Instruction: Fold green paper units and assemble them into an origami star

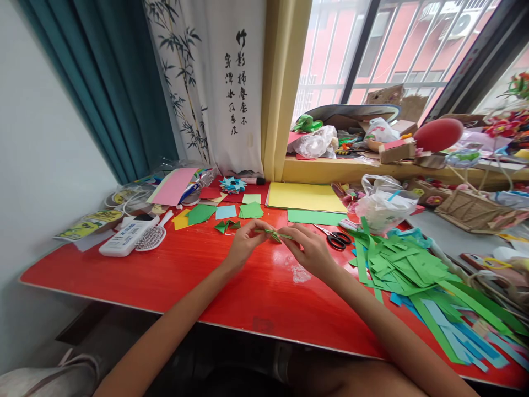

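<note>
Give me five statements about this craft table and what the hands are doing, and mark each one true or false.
1. The left hand and right hand both pinch folded green paper. True.
2. The black-handled scissors are in the right hand. False: the scissors lie on the red table.
3. A hairbrush lies beside a white case. True.
4. The large yellow sheet lies at the table's front edge. False: it lies toward the back, near the curtain.
5. Cut green paper pieces are heaped on the table's right side. True.
</note>
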Demonstrator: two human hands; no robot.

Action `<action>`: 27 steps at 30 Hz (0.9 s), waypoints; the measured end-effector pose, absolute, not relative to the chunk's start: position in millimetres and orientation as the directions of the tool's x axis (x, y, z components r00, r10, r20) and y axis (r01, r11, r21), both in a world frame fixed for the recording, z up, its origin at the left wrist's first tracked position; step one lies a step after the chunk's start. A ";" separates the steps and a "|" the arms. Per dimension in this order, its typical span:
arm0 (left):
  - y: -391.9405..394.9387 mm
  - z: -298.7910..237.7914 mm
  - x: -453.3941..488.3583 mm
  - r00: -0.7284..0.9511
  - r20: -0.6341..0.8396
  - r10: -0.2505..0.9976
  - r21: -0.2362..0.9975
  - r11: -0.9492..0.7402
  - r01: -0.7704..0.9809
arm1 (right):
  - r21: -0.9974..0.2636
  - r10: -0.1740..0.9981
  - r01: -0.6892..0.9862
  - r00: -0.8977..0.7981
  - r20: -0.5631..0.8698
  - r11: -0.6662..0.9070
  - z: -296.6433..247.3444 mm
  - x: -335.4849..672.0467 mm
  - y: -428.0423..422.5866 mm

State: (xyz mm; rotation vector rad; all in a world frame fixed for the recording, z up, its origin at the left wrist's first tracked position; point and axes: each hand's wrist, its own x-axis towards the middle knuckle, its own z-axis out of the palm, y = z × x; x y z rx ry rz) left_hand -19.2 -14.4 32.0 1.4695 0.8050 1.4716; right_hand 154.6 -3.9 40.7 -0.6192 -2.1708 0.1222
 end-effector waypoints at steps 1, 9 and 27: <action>-14.4 31.9 -19.2 0.089 0.416 0.905 0.905 -0.402 -0.141 | -0.303 0.476 0.386 -0.512 0.715 0.871 40.7 154.6 -4.1; -15.2 33.2 -19.1 0.094 0.416 0.905 0.904 -0.399 -0.155 | -0.325 0.502 0.400 -0.502 0.704 0.857 41.5 155.4 -3.6; -12.8 29.3 -20.1 0.080 0.425 0.901 0.901 -0.413 -0.136 | -0.312 0.521 0.438 -0.522 0.675 0.843 40.8 157.0 1.2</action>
